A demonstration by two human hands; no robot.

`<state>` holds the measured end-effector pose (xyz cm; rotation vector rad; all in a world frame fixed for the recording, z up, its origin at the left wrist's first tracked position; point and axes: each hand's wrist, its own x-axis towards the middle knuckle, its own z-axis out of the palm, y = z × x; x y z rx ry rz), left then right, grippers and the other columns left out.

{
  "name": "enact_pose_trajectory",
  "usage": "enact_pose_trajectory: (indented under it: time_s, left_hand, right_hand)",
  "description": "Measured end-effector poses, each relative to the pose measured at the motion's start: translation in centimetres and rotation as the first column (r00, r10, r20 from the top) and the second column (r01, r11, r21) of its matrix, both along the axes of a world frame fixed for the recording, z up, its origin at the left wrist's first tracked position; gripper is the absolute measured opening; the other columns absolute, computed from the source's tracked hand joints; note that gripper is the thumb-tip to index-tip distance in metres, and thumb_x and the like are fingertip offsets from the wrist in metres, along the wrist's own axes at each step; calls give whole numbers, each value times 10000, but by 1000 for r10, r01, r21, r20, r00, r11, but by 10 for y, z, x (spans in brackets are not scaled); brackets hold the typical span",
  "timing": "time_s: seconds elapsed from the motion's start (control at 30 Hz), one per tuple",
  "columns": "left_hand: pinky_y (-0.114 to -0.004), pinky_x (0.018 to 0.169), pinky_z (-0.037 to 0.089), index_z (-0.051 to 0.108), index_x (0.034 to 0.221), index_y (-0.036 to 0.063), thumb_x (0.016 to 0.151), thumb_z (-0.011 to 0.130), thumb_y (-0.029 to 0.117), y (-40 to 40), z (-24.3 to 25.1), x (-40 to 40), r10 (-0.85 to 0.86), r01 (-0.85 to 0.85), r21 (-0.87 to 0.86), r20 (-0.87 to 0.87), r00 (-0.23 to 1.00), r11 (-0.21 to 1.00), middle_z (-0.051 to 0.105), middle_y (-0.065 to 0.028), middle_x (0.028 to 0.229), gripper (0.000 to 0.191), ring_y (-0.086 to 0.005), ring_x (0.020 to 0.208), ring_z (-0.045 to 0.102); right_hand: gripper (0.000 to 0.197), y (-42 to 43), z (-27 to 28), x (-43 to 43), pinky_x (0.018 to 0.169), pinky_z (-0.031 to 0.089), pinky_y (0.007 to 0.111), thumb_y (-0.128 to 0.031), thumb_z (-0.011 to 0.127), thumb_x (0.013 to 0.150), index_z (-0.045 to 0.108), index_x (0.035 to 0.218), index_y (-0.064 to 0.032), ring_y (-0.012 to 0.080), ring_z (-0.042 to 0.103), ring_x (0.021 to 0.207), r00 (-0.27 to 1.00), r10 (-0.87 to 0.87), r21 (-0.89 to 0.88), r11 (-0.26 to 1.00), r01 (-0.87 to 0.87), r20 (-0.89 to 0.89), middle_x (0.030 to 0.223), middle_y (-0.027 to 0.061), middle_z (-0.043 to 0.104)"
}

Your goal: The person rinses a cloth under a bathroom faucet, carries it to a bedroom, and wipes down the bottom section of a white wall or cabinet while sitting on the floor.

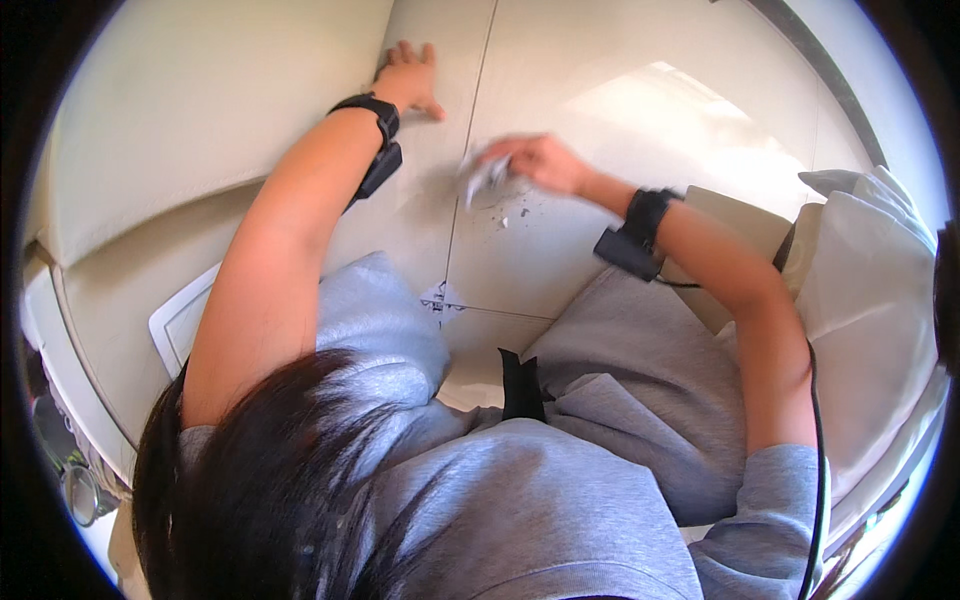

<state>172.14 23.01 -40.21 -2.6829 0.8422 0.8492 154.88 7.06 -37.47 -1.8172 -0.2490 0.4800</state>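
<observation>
My left hand (409, 79) rests on the pale tiled floor (450, 225) with its fingers apart and nothing in it. It is beside the base of a large cream piece of furniture (217, 90). Pinched in my right hand (547, 161) is a crumpled white tissue or wipe (486, 176), held at or just above the tiles; motion blurs both. Small white and dark bits of debris (504, 222) lie on the floor just below that hand. A dark grout line (472, 97) runs between the two hands.
A white floor scale or similar flat panel (184, 307) lies at left, partly behind my arm. On the right are a beige box-like object (724, 217) and a white fabric cover (870, 322). A black cable (817, 427) runs along my right arm. A patterned tile corner (441, 301) shows between my knees.
</observation>
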Motion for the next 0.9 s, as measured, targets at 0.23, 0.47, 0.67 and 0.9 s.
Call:
enact_pose_trajectory:
  time_s: [0.23,0.47,0.67,0.9]
  left_hand:
    - [-332,983,199,206,1248,-3,573,675,406,37,8,-68,-196,163,-237,-122,973,958,117,-232,1306,918,-315,1217,151]
    - [-341,860,358,506,1009,32,724,520,177,113,42,-101,-153,35,-331,-336,929,943,458,-120,1113,320,-265,1024,435]
    - [-358,777,400,529,934,41,729,437,68,143,30,-103,8,-91,-541,-154,988,836,508,-112,996,226,-273,920,483]
    - [-332,843,360,523,940,46,708,430,21,116,19,-124,0,-61,-623,-98,995,780,461,-91,1065,251,-259,995,434]
  right_hand:
    - [387,-64,-10,110,768,404,269,-97,328,751,504,1096,-119,170,496,931,764,-638,-288,752,593,-96,1038,146,513]
    - [497,7,-100,135,927,262,371,5,411,642,443,1128,-95,280,373,1082,692,-108,-341,810,477,713,1153,141,424]
    - [518,99,-68,23,964,246,362,92,419,602,480,1085,-88,266,359,1109,733,409,-290,911,-293,544,1153,99,440]
    - [448,100,-22,-5,905,320,367,91,443,620,549,1008,-107,252,420,1041,729,575,-60,798,-599,371,1070,97,502]
